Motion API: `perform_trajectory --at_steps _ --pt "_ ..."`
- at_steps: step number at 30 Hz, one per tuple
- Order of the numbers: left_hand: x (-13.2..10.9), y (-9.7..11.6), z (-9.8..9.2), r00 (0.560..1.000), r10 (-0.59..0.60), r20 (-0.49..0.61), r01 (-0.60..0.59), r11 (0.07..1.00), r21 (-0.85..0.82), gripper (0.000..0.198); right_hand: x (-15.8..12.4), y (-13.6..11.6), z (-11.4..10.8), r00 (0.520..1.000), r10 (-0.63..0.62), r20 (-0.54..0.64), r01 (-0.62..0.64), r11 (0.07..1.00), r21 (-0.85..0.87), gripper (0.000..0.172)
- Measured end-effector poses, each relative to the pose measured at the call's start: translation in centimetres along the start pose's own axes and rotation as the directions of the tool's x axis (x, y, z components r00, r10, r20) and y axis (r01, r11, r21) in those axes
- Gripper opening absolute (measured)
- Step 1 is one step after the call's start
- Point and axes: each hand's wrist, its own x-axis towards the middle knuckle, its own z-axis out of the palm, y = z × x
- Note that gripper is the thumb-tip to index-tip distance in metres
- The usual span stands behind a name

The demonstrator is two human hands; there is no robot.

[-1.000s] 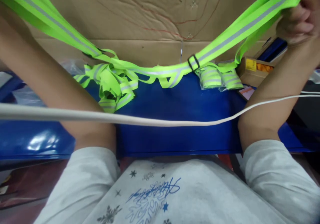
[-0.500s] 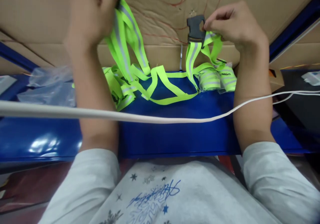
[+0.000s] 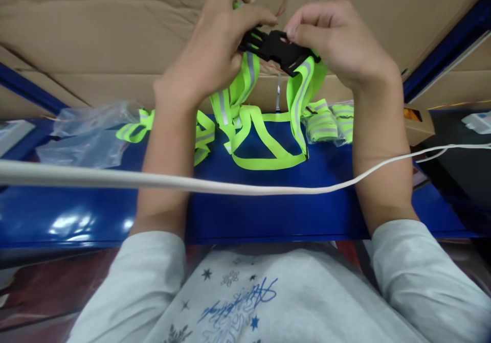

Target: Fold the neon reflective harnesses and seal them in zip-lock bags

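My left hand (image 3: 226, 41) is closed on the pronged half of a black side-release buckle (image 3: 253, 40). Between my right thumb and fingers is the socket half of the buckle (image 3: 286, 51), and my right hand (image 3: 330, 39) is closed on it. The two halves meet end to end, with the prongs partly visible at the left; I cannot tell if they are latched. From both halves hang neon yellow-green reflective straps (image 3: 301, 95) with a grey stripe. They join a strap harness (image 3: 264, 164) whose lower loop rests on the blue shelf.
Rolled reflective straps in clear bags (image 3: 322, 123) lie right of the harness. More loose strap (image 3: 203, 136) and clear plastic bags (image 3: 84, 133) are at left. A white cable (image 3: 230, 185) crosses in front of my forearms. Cardboard (image 3: 95, 36) backs the blue shelf (image 3: 268, 215).
My left hand has moved right, bringing its buckle half against the other half. My right hand has shifted slightly left with the socket half, which has tilted.
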Motion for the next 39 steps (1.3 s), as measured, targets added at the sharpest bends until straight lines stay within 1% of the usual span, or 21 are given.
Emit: perform_trajectory --at_steps 3,5,7,10,12,14,17,22,27,29,32,35,37,39 --pt "-0.1 -0.3 0.3 0.998 0.0 -0.069 -0.001 1.0 -0.01 0.076 0.0 0.5 -0.5 1.0 0.003 -0.005 -0.003 1.0 -0.014 0.017" --pt "-0.1 -0.1 0.6 0.997 -0.002 -0.082 0.002 1.0 -0.01 0.08 0.1 1.0 -0.6 1.0 0.01 -0.014 -0.01 1.0 -0.014 0.017" --pt "0.1 0.4 1.0 0.998 0.013 -0.065 -0.015 0.999 -0.031 0.072 0.3 1.3 -0.4 1.0 0.016 -0.011 -0.016 1.0 -0.016 0.017" --pt "0.3 0.9 1.3 1.0 0.01 -0.01 -0.011 0.997 -0.072 0.058 0.4 1.4 -0.1 0.999 0.017 0.027 -0.016 0.999 -0.037 0.016" --pt "0.3 0.6 1.3 1.0 -0.009 -0.012 0.008 0.998 -0.065 0.062 0.4 1.3 -0.2 0.999 0.019 0.029 -0.018 1.0 -0.022 0.016" --pt "0.1 0.0 1.2 0.999 -0.024 -0.041 0.023 0.999 -0.042 0.069 0.3 1.3 -0.3 1.0 0.026 -0.007 -0.026 1.0 0.008 0.015" --pt "-0.2 -0.5 1.3 0.998 -0.017 -0.06 0.015 1.0 -0.024 0.069 0.3 1.5 -0.5 0.998 0.034 -0.049 -0.033 0.999 0.006 0.012" --pt "0.0 0.1 1.9 1.0 -0.024 0.016 0.024 0.999 -0.039 0.061 0.2 1.6 -0.1 0.999 0.046 -0.004 -0.046 0.998 -0.046 0.008" --pt "0.0 0.3 2.0 0.999 -0.042 -0.004 0.042 0.999 -0.031 0.064 0.2 1.8 -0.1 1.0 0.02 0.02 -0.019 0.999 -0.041 0.009" --pt "0.0 0.5 2.0 0.998 -0.064 0.001 0.064 0.997 -0.039 0.065 0.4 2.2 -0.2 1.0 0.022 0.007 -0.022 1.0 -0.015 0.009" --pt "0.1 0.9 1.9 0.998 -0.058 0.014 0.059 0.996 -0.061 0.063 0.6 2.7 -0.5 0.999 0.024 -0.025 -0.024 1.0 0.004 0.007" --pt "0.2 1.1 1.8 0.997 -0.065 0.03 0.067 0.996 -0.055 0.062 0.5 2.7 -0.6 1.0 0.029 0.0 -0.029 0.999 -0.018 0.006" --pt "0.2 1.2 1.8 0.996 -0.089 0.032 0.09 0.995 -0.042 0.063 0.2 2.4 -0.5 1.0 0.02 0.016 -0.019 1.0 -0.007 0.008" --pt "0.2 1.1 1.8 0.996 -0.088 0.025 0.089 0.996 -0.031 0.065 0.1 2.1 -0.4 0.999 0.006 0.037 -0.006 1.0 0.015 0.011"
